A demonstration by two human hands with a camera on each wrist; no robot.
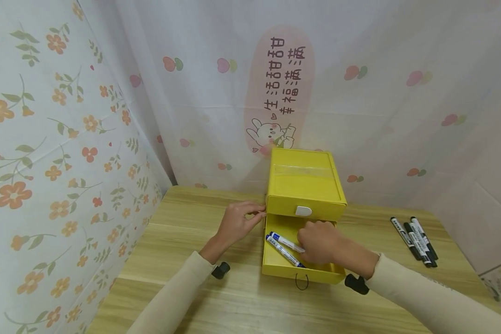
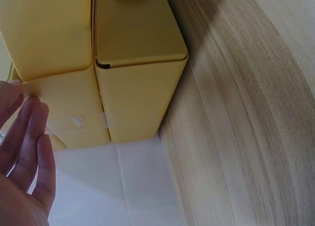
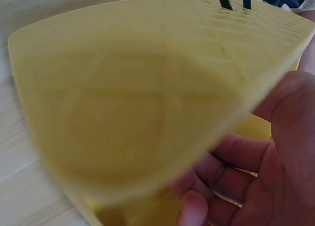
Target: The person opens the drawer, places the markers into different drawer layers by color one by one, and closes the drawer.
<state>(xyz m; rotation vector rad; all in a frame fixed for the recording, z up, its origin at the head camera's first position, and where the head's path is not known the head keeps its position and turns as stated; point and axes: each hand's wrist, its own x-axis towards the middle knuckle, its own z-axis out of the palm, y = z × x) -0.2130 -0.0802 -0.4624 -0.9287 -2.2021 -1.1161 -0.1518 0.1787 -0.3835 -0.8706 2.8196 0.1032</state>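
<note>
A yellow two-drawer box (image 1: 302, 178) stands at the back of the table, its lower drawer (image 1: 284, 270) pulled out. Two markers with blue ends, a nearer marker (image 1: 285, 251) and a farther marker (image 1: 287, 242), lie in that drawer on the left. My right hand (image 1: 320, 242) reaches into the drawer with curled fingers, at the farther marker's right end. The drawer front hides part of those fingers in the right wrist view, so their hold cannot be told. At the box's left side, my left hand (image 1: 239, 221) pinches the edge of its yellow wall (image 2: 64, 98) between thumb and fingers.
Several black-and-white markers (image 1: 415, 241) lie together on the table at right. The upper drawer (image 1: 275, 206) is closed and has a white tab (image 1: 303, 211). A dark loop (image 1: 301, 282) hangs from the lower drawer's front. Behind the box hangs a printed curtain (image 1: 208, 116).
</note>
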